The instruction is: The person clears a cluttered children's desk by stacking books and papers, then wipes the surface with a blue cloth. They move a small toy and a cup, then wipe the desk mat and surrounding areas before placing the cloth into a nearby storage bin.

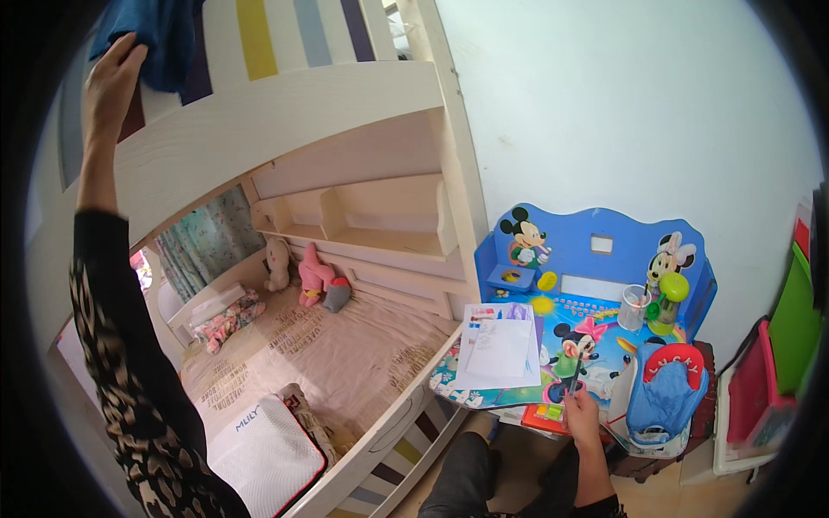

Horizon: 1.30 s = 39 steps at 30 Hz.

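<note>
At the upper left, my left hand (111,84) is raised and grips a dark blue cloth (158,48) against the striped guard rail of a bunk bed's upper berth. Lower right, my right hand (583,414) holds a thin dark stick-like item (575,375), perhaps a pen, upright over the front edge of a child's desk (612,346) with cartoon mouse pictures. Papers (499,349) lie on the desk left of this hand. Just below the desktop, beside my right wrist, is an orange-red box (541,421) with coloured pieces.
A clear cup (633,307), a green-topped bottle (667,304) and a blue bag (667,401) stand on the desk. The lower bunk holds a white pillow (269,453) and plush toys (314,278). The bed's side rail (388,447) runs beside the desk. Plastic bins (754,395) stand right.
</note>
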### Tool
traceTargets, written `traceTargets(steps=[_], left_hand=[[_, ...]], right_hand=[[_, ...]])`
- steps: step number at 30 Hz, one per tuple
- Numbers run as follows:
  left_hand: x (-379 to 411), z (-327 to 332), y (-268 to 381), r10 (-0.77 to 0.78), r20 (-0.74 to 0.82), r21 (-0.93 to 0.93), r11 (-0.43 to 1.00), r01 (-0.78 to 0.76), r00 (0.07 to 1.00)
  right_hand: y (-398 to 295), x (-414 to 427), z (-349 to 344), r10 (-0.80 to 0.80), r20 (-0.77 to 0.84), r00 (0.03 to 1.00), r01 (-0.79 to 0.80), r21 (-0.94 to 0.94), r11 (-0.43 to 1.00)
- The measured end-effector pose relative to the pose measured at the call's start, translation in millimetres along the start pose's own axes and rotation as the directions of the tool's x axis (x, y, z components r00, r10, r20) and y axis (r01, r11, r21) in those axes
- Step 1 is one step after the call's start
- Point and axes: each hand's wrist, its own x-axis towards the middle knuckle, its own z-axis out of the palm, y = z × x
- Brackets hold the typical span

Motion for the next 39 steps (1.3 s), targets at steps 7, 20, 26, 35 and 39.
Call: traceTargets(steps=[7,20,26,35,39], left_hand=[[-141.7,-105.1,88.8,0.132,0.328,-0.247,0.968,-0.050,0.936],[-351.4,-156.4,329.6,0.463,0.578,-0.778,0.067,0.624,0.672],[-344.7,-189.8,380.5,0.592,0.441,-0.631,-0.330,0.702,0.674],[-363.9,-183.7,364.9,0.382,0.713,-0.257,-0.638,0.726,0.588],[-382.8,-189.4,357.5,0.106,0.947,-0.146,-0.699,0.700,0.304]], right_hand=[[13.9,64.7,-7.7,-0.303,-0.059,0.951,0.190,-0.662,0.725],[-58.8,2.7,89.8,-0.260,0.584,0.769,0.007,0.399,0.917],[-61.2,-46.0,134.7,-0.145,0.922,0.360,-0.692,0.368,0.622],[11.4,-85.8,110.0,-0.181,0.816,0.549,0.282,0.023,0.959],[3.9,-77.6,93.1,0.094,0.645,0.759,-0.007,-0.136,0.991]])
